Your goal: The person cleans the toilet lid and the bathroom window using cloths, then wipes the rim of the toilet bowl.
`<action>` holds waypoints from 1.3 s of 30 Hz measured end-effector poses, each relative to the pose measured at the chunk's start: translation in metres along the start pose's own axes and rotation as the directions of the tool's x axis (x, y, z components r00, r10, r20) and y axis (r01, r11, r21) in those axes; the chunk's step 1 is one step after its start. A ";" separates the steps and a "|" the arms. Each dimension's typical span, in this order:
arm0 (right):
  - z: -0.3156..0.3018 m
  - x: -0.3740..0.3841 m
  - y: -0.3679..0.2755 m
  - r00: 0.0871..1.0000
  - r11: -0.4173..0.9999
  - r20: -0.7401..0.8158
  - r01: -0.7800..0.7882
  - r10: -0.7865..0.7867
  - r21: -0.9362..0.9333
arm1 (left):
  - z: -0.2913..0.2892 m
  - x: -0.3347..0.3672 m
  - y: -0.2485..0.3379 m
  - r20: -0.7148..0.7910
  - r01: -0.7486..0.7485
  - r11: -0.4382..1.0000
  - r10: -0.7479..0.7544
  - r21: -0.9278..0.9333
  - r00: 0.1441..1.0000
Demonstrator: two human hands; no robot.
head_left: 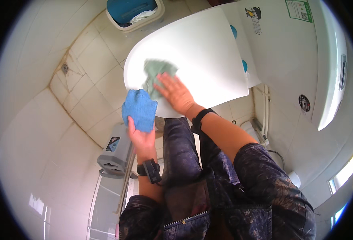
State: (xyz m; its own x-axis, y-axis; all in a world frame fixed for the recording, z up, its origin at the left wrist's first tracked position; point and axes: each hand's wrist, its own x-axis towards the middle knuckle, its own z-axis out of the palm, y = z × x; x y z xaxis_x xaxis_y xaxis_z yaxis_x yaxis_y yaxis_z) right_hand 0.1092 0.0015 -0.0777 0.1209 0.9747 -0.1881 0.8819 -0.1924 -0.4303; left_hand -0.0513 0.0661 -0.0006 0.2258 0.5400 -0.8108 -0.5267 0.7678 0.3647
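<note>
The white toilet lid [212,48] is down and spans the middle of the head view. A pale green cloth [154,68], smeared by motion, lies crumpled on its rounded front part. My right hand [178,94] holds that cloth against the lid, palm down, with fingers extended over it. To the left, just beyond the lid's near edge, my left hand [141,138] grips a folded blue cloth [139,110] from below. The left thumb is on top of the blue cloth, and the other fingers are mostly hidden under it.
Behind the lid's right end stands the white toilet tank [288,52]. A waste bin [160,12] with blue inside is at the far side. Left of my legs is a grey plastic box-like appliance [114,156]. White pipes [265,112] run near the wall; a floor drain [65,69] sits far left.
</note>
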 end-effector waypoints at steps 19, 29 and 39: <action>-0.088 -0.076 0.110 0.809 0.873 -0.326 -0.448 0.488 0.194 | 0.005 0.073 0.005 -0.151 -0.115 0.592 0.380 0.798 0.913; -0.075 -0.160 0.092 0.533 0.564 -0.247 -0.585 0.809 0.583 | 0.076 0.155 -0.058 0.390 -0.178 -0.415 0.511 0.892 0.766; -0.073 -0.171 0.093 0.519 0.365 -0.083 -0.469 0.850 0.805 | 0.158 0.171 -0.123 0.634 -0.369 -0.603 0.310 0.707 0.709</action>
State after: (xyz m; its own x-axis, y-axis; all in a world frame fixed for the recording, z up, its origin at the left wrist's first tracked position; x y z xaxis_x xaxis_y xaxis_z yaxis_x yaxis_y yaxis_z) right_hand 0.2036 -0.1751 -0.0212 0.8506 0.3521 -0.3906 -0.1017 -0.6187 -0.7790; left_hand 0.1814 0.1182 -0.1119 0.5164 0.8390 -0.1716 0.8138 -0.4185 0.4032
